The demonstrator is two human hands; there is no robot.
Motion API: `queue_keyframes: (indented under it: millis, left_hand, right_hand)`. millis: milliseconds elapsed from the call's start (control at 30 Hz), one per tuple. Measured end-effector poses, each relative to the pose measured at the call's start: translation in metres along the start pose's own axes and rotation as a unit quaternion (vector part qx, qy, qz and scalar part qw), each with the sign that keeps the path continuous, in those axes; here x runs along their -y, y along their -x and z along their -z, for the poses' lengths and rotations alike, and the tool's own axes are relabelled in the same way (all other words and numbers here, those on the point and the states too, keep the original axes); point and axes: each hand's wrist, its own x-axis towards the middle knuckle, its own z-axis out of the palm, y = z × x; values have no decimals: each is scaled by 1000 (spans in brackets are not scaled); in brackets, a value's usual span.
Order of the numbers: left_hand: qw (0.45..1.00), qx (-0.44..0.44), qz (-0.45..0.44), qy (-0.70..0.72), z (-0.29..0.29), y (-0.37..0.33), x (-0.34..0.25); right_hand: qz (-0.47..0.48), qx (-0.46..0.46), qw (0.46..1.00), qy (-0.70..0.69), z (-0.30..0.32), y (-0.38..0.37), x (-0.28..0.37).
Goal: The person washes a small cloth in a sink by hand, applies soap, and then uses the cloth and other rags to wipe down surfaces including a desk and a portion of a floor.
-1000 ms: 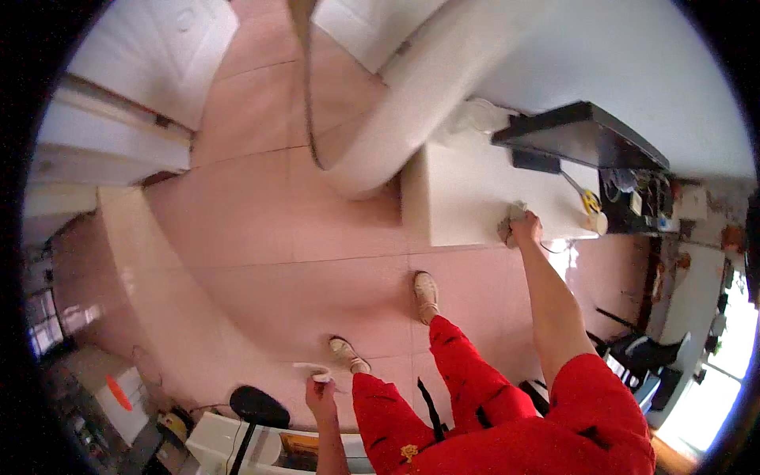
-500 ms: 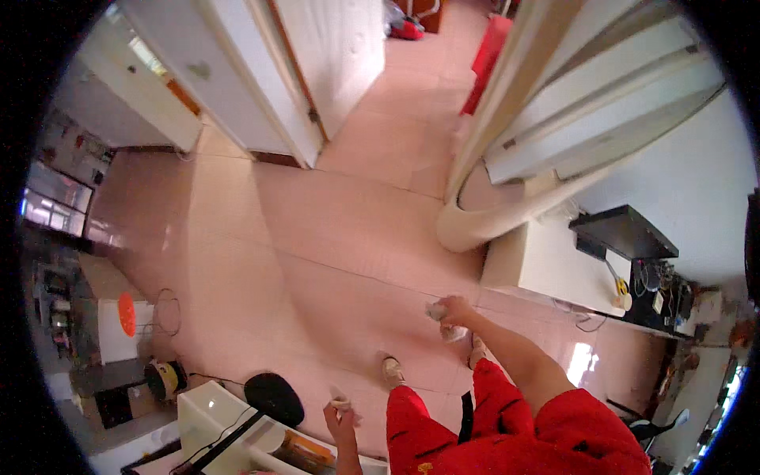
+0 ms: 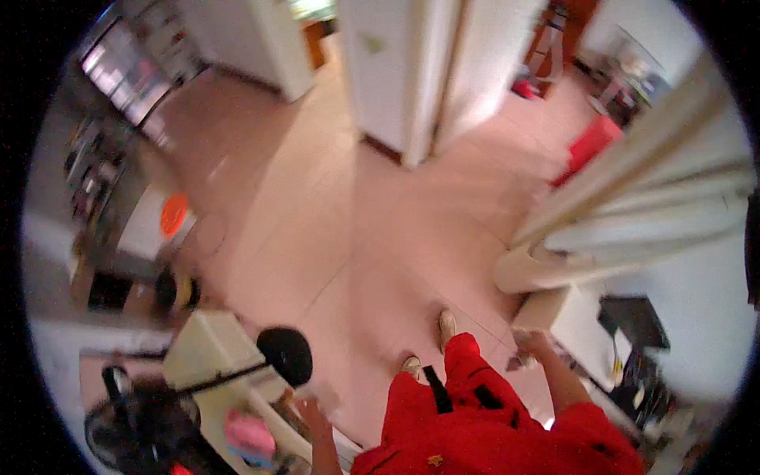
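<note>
My right hand [image 3: 533,345] hangs at my right side, beside the corner of a white cabinet. Its fingers are curled around something pale and crumpled-looking [image 3: 518,362], too blurred to name. My left hand [image 3: 311,413] hangs low at my left, next to a pale open drawer or shelf unit [image 3: 207,348]. Motion smears its fingers, so what it holds, if anything, does not show. Below me are my red-clad legs and two light shoes, the right one further forward.
A black round seat or pad [image 3: 285,356] stands by the left unit, with a pink item [image 3: 249,434] inside the unit. An orange disc [image 3: 174,214] is further left. A pale column [image 3: 530,269] and white cabinet [image 3: 546,309] flank my right. Ahead, a wall corner [image 3: 396,134] divides two passages.
My view has turned to the left, so the doorway and column sit further right. My right foot has stepped ahead of the left. Both hands have swung back closer to my body.
</note>
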Motion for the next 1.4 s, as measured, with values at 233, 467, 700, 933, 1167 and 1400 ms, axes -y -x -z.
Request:
queue_keyframes:
  millis: [233,467,700,933,1167,1400]
  left_hand:
    - [985,2,-64,-162,-88,1,-79]
    - [991,129,-7,-30,-148,-42,-113]
    - [959,174,60,-216,-168,-128,-109]
    - [959,219,54,-173,-164,-199,-136]
    - [984,53,-168,-14,-107,-271,-170]
    - [998,24,-47,-20,-88,-264,-210]
  right_hand:
    - [5,42,999,32,-7,4,-34]
    - [60,187,909,-369,5,-27,81]
    - [175,-44,955,236,19,-123,229]
    - [124,-56,989,-63,-18,-104,234]
    - [-11,-112,961,253,-114,-78,149]
    - [193,102,976,-13,-151,-57,126]
